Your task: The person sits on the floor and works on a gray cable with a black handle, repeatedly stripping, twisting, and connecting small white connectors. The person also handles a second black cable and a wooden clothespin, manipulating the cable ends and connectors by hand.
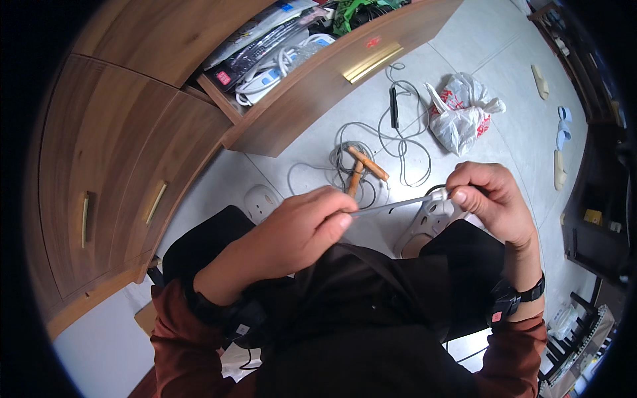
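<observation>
A length of grey cable is stretched between my two hands above my knees. My left hand has it pinched between thumb and fingers. At the other end, my right hand grips the cable beside a white collar or connector. What lies inside my right fingers is mostly hidden. Below on the tiled floor are two crossed wooden handles on a coil of grey cord. More grey cord lies in loose loops there, with a slim black object among them.
Ahead, a wooden drawer with a gold handle stands pulled out, holding a white power strip and packages. A knotted white plastic bag sits on the floor. Slippers lie at right. A wooden cabinet rises at left.
</observation>
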`<state>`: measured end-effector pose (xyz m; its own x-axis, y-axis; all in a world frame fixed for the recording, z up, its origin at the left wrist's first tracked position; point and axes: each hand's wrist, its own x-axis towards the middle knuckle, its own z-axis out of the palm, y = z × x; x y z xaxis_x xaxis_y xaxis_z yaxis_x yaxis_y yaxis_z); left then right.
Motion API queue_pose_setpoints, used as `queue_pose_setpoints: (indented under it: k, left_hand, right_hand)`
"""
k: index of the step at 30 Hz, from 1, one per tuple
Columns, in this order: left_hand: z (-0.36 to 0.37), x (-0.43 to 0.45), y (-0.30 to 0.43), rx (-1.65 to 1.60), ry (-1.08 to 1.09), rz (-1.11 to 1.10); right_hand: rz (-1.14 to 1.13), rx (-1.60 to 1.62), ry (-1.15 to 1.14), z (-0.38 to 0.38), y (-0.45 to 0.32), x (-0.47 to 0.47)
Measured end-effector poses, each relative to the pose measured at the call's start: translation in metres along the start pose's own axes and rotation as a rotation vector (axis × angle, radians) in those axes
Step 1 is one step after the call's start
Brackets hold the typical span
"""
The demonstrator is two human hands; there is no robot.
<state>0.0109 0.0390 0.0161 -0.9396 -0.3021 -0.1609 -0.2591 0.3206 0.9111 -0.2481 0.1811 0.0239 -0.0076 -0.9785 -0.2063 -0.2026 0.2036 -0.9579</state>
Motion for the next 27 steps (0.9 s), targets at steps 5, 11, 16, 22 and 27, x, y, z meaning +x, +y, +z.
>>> queue_pose_setpoints:
  k: [5, 11, 16, 22, 27]
  left_hand:
    - [0.009, 0.011, 0.008, -0.158, -0.061, -0.059]
    - [0.018, 0.014, 0.006, -0.077, -0.019, 0.085]
    - [0.015, -0.005, 0.012, -0.111, -0.161, 0.074]
    - [0.023, -0.024, 0.015, -0.34, -0.297, 0.092]
    - [0.022, -0.033, 0.013, -0.458, -0.346, 0.052]
  right_hand:
    - [-0.126, -0.098, -0.069, 0.028, -0.012, 0.018]
    - [-0.25, -0.362, -0.247, 0.054, -0.009, 0.022]
    - [-0.261, -0.149, -0.433, 0.051, -0.012, 0.012]
    - [-0.287, 0.013, -0.623, 0.065, -0.011, 0.003]
    - [-0.298, 0.075, -0.667, 0.068, -0.01, 0.003]
